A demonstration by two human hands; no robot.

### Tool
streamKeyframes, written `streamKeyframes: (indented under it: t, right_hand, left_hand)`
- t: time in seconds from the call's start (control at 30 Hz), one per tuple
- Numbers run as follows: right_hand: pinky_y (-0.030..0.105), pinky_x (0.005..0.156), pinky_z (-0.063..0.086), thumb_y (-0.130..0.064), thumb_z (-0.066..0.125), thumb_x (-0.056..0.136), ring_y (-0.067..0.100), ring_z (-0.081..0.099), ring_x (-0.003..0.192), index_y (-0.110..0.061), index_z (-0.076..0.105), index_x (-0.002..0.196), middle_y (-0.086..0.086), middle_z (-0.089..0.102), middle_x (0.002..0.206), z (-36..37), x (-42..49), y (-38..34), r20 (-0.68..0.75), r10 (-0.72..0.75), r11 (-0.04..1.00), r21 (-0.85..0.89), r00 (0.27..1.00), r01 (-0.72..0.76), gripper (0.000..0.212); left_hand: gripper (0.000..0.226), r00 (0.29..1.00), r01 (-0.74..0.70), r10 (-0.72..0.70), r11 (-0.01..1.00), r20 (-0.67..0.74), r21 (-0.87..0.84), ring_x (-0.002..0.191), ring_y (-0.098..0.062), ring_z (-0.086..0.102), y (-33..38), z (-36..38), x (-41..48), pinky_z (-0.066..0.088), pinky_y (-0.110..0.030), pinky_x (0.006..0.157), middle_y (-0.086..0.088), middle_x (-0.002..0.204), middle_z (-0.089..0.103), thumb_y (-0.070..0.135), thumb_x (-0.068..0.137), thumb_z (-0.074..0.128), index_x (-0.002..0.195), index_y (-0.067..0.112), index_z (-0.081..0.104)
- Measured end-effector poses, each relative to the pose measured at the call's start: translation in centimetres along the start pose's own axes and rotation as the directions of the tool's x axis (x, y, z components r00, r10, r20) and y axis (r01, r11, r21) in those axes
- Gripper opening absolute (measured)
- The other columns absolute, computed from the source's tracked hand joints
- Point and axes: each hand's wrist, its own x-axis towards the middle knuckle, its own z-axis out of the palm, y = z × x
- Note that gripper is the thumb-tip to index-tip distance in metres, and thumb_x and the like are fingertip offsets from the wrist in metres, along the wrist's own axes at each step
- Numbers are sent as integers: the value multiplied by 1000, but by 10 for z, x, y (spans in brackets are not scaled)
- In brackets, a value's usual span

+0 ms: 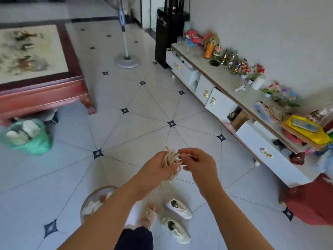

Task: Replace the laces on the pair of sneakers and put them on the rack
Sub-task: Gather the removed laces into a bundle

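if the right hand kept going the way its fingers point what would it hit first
The bundle of beige laces that the left hand grips. The right hand points leftward at it and seems to pinch one strand of it.

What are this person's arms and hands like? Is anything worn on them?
The left forearm and right forearm are bare down to the picture's lower edge; no sleeves show. The left hand and right hand wear no gloves. No watch, bracelet or ring can be made out, though the picture is slightly blurred.
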Motion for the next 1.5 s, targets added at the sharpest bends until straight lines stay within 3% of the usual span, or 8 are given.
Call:
streamKeyframes:
  t: [0.1,0.27,0.5,0.77,0.97,1.07,1.17,1.5]
  right_hand:
    - [20,61,52,-8,61,82,5,65,66,-30,65,83,-7,70,73,28,-34,5,76,-31,998,-46,997,34,23]
    - [15,61,50,-9,65,82,0,62,60,-25,66,77,-10,68,69,80,-73,1,252,-57,996,-48,966,71,17]
    - [14,61,46,-13,67,80,-4,59,63,-27,70,78,-12,69,72,166,-114,-18,465,-51,995,-50,884,84,15]
    - [21,63,52,-13,66,79,6,64,64,-29,68,83,-10,70,72,309,-162,-35,605,-13,985,-128,796,114,16]
    - [12,63,46,-16,63,84,3,61,64,-32,64,88,-10,69,79,429,-182,-37,643,27,909,-334,765,250,16]
    - [11,62,42,-14,61,85,0,55,60,-28,65,90,-10,67,80,475,-182,-41,639,85,871,-420,765,254,16]
    - [9,56,38,-14,60,86,-2,50,56,-30,64,89,-11,66,80,514,-183,-50,627,117,846,-469,770,254,16]
    - [0,62,39,-12,64,82,-7,57,72,-27,68,87,-16,65,80,660,-103,-103,661,54,892,-368,748,261,16]
  left_hand:
    - [20,978,62,-68,997,-197,-37,88,-9,60,-14,-8,-51,49,-23,76,4,101,63,18,92,53,110,25,54]
    - [18,920,115,-61,986,-388,117,79,-2,56,-27,-34,-118,46,-5,56,6,95,59,24,93,50,111,19,52]
    - [13,717,139,-135,989,-684,-50,76,-7,57,-46,-95,-191,47,-15,57,5,87,59,21,92,52,86,32,48]
    - [16,574,187,-204,975,-793,-115,94,-22,60,-86,-209,-271,50,-37,87,-8,99,62,24,92,50,103,12,54]
    - [7,523,159,-183,980,-833,-115,83,-20,62,-122,-355,-342,53,-35,78,-5,88,63,21,93,50,93,16,55]
    - [17,495,140,-153,986,-856,-95,63,0,58,-132,-422,-374,46,-8,61,11,66,62,15,91,51,76,23,54]
    - [24,466,166,-186,979,-865,-121,51,6,52,-140,-470,-395,38,-3,50,15,55,59,13,89,51,69,27,52]
    - [9,445,324,-249,940,-860,-105,83,-23,57,-160,-617,-353,45,-33,76,-8,88,61,20,91,52,93,12,55]
